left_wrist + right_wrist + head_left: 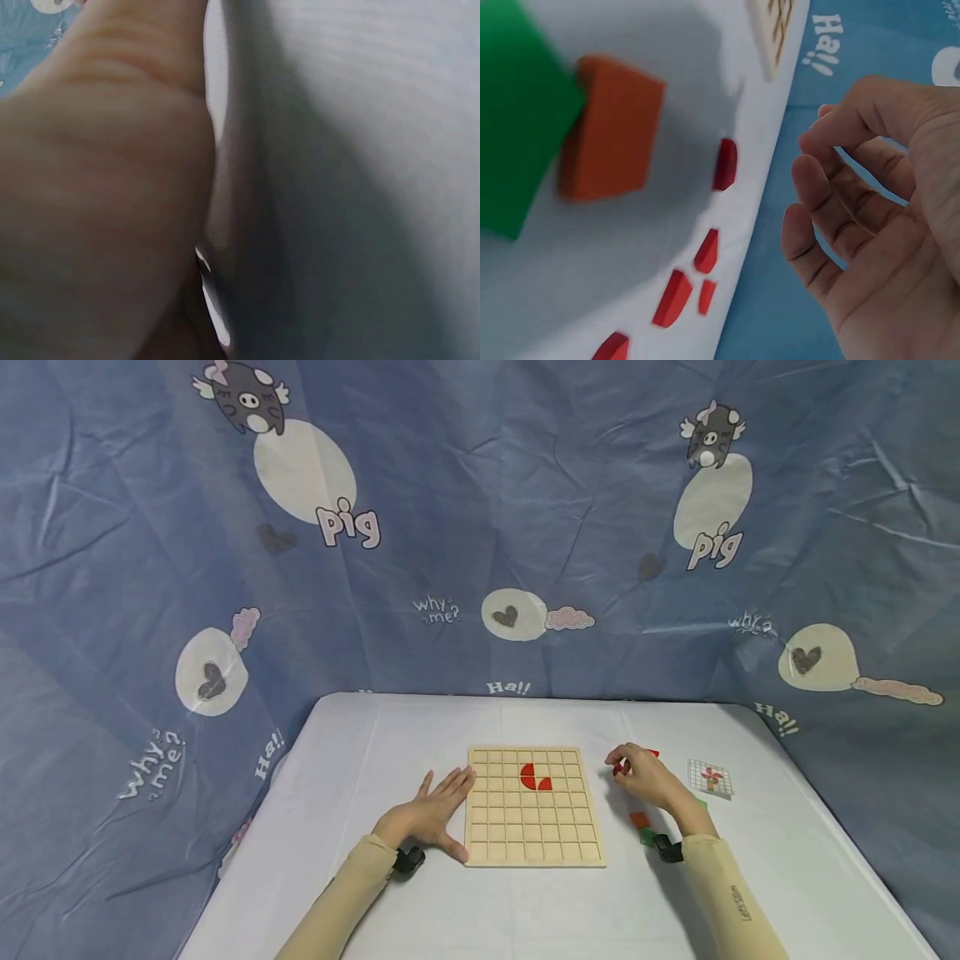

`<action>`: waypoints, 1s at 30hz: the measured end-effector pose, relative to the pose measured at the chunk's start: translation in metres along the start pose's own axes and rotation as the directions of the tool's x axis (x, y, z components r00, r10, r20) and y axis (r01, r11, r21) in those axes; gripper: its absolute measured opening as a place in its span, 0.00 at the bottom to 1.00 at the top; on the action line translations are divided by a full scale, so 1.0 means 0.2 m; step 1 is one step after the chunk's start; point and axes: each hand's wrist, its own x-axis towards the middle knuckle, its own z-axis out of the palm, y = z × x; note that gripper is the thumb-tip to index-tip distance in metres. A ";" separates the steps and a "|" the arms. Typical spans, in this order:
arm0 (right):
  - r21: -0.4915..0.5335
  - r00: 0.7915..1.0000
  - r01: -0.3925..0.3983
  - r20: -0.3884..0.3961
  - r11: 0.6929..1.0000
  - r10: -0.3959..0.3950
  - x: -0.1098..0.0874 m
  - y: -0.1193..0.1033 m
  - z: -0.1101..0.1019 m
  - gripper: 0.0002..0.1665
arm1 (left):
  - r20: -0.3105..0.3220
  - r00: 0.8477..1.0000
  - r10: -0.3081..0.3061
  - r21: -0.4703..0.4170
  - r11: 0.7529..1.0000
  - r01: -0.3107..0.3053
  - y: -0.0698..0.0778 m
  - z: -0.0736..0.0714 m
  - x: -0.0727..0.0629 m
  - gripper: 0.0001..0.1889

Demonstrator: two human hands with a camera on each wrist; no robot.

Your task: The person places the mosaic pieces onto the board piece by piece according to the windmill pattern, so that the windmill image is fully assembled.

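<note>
My left hand (427, 814) lies with fingers spread at the left edge of a wooden grid board (532, 853); fingertips and thumb touch its rim. On the board are red quarter-round pieces (545, 784). My right hand (645, 777) is right of the board, above the table, fingers bent and thumb tip close to the index finger. Some red shows by its fingertips in the head view; whether it is held is hidden. In the right wrist view, a red piece (725, 165) and several smaller-looking red pieces (673, 298) lie on the table. The left wrist view shows mostly forearm skin and white cloth.
Below the right hand lie an orange block (639, 820) and a green block (647, 837), which touch in the right wrist view. A gridded card (711, 778) with a red pinwheel-like picture lies at the right. Blue printed cloth (450, 527) hangs behind the white table (525, 910).
</note>
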 end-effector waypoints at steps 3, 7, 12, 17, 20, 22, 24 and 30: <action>0.007 1.000 -0.026 0.002 1.000 0.026 -0.01 0.03 0.00 0.14 | 0.000 1.000 0.002 -0.012 1.000 -0.002 0.00 0.00 0.00 0.73; 0.001 0.999 -0.049 0.003 0.999 0.049 -0.03 0.07 0.00 0.14 | -0.002 1.000 0.002 -0.010 1.000 -0.002 0.01 0.00 -0.01 0.73; -0.032 0.999 -0.039 -0.025 0.999 0.038 -0.04 0.09 0.01 0.16 | 0.000 1.000 -0.006 -0.001 1.000 0.006 0.01 0.00 0.00 0.73; -0.040 0.999 -0.031 -0.032 0.999 0.030 -0.03 0.11 0.02 0.18 | 0.003 1.000 -0.008 0.002 1.000 0.008 0.00 0.00 0.00 0.73; -0.052 1.000 -0.024 -0.018 0.998 0.023 -0.02 0.12 0.02 0.17 | 0.001 1.000 -0.005 -0.001 1.000 0.005 0.00 0.00 0.00 0.73; -0.062 1.000 -0.017 -0.007 0.998 0.016 -0.01 0.13 0.03 0.17 | -0.002 1.000 -0.003 -0.002 1.000 0.003 0.00 0.00 0.00 0.73; -0.082 1.000 -0.003 0.000 0.997 0.003 0.00 0.14 0.04 0.16 | -0.002 1.000 -0.002 0.003 1.000 0.002 0.00 0.00 0.00 0.73; -0.082 1.000 -0.025 -0.001 0.996 0.025 0.01 0.14 0.05 0.13 | -0.005 1.000 0.002 0.006 1.000 -0.002 0.00 0.00 0.00 0.73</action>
